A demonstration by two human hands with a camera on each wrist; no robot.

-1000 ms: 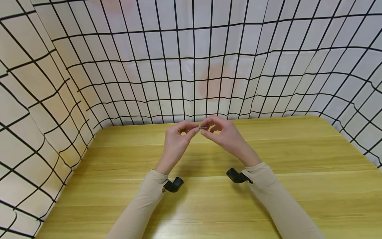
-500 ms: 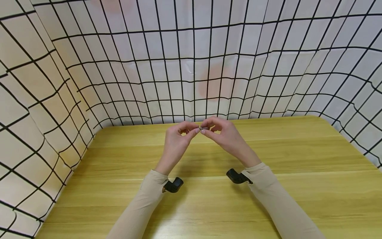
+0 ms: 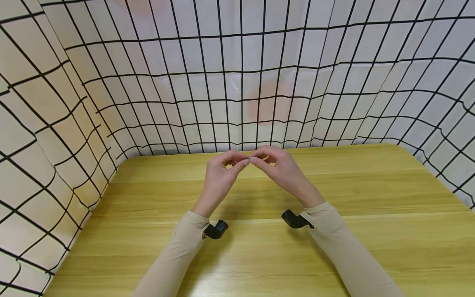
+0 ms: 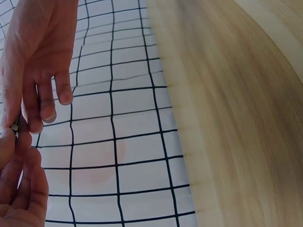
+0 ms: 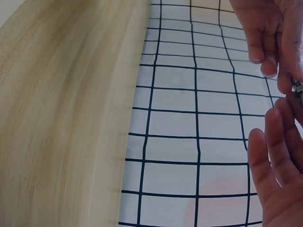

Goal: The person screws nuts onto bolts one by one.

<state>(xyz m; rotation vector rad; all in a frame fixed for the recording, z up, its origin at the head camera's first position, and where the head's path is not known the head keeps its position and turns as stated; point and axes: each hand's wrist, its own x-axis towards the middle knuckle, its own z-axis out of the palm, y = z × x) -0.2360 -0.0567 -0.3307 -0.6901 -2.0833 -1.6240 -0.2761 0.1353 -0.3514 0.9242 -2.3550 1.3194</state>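
At the far side of the table, a tiny metal piece (image 3: 249, 159) shows between the fingertips of both hands. It looks like a thin screw with a nut-like collar. My left hand (image 3: 219, 175) pinches one end between thumb and forefinger. The right hand (image 3: 283, 169) has its thumb and forefinger on the other end, fingertips right against the left ones. In the left wrist view, the collar of the metal screw (image 4: 14, 127) glints at the left edge. Banded metal of the same screw (image 5: 297, 88) shows in the right wrist view; fingers cover most of it.
The hands are above a wooden table (image 3: 252, 255). A white sheet with a black grid (image 3: 230, 86) rises behind it and along both sides. Black wrist mounts (image 3: 216, 229) stick out inward from the beige sleeves (image 3: 345, 247).
The right thumb and forefinger have drawn together over the screw and come closer to the left fingertips. Its thin shaft, visible earlier, is now mostly covered. The left hand has barely moved.
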